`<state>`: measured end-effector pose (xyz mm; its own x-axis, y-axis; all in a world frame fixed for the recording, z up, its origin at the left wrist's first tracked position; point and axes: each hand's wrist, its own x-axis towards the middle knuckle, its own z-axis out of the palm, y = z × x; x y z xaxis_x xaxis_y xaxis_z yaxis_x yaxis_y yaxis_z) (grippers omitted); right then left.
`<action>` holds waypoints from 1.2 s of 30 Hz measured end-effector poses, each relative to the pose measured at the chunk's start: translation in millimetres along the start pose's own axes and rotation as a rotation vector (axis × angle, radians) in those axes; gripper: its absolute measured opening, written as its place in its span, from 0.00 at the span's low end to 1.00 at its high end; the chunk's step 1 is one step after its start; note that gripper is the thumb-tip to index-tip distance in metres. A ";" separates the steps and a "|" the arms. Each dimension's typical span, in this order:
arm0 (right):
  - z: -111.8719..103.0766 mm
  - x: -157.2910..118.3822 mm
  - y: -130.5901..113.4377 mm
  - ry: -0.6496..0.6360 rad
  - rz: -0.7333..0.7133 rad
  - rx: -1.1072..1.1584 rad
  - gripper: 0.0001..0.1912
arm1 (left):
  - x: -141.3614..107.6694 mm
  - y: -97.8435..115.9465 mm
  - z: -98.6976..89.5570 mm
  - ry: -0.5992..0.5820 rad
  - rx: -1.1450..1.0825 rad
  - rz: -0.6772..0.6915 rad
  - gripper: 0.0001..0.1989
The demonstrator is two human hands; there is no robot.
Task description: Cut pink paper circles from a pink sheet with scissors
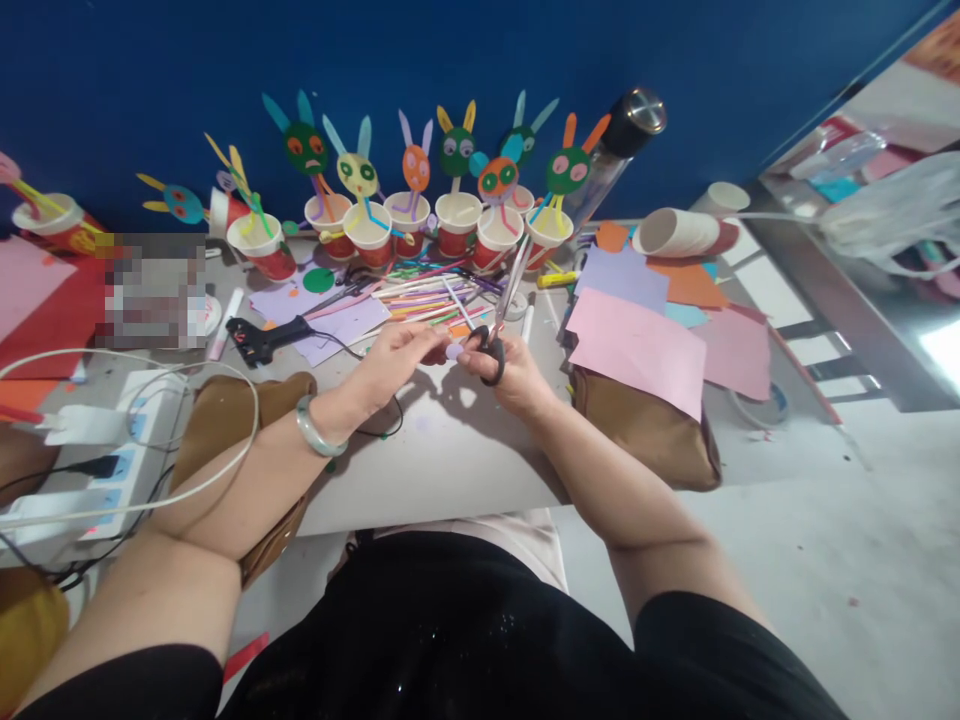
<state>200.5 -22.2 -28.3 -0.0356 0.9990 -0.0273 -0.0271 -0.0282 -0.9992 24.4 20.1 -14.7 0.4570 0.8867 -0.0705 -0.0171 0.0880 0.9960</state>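
Note:
Over the middle of the table, my left hand (401,362) and my right hand (514,372) come close together. A pair of scissors with black handles (491,355) is in my right hand, its blades pointing up and away from me. Between the fingertips of both hands is a small pale purple paper piece (454,352), pinched by my left fingers; part of it is hidden. Just beyond my hands lies a heap of coloured sticks (427,290). A black glue gun (270,338) rests to the left of my left hand.
Several paper cups with paper rabbit heads, such as a red and white cup (370,240), line the blue wall. Pink paper (637,345) lies over a brown pouch (652,430) at right. A power strip (139,450) with cables stands at left; a tall bottle (611,160) leans behind.

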 end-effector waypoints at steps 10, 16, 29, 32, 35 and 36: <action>0.5 -4.7 -5.1 0.004 -0.039 -0.025 0.19 | -7.8 -0.1 2.0 -0.033 0.042 0.074 0.12; 2.0 -7.6 -5.1 -0.121 -0.120 -0.017 0.25 | -12.0 11.4 4.0 0.090 -0.150 0.054 0.09; 10.0 -12.7 -3.0 -0.343 -0.135 -0.215 0.38 | -16.1 17.2 8.5 0.150 -0.322 0.074 0.12; 11.2 -12.4 -2.4 -0.340 -0.140 -0.227 0.38 | -17.2 17.2 9.7 0.156 -0.323 0.076 0.13; 12.2 -12.3 -1.3 -0.329 -0.144 -0.231 0.38 | -18.2 18.0 10.9 0.164 -0.325 0.075 0.13; 12.6 -12.3 -0.9 -0.328 -0.145 -0.229 0.38 | -18.4 18.3 11.1 0.165 -0.324 0.074 0.13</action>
<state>188.4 -35.0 -26.8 -0.3644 0.9272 0.0872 0.1666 0.1570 -0.9735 25.6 0.3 5.4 0.2952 0.9549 -0.0334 -0.3370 0.1368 0.9315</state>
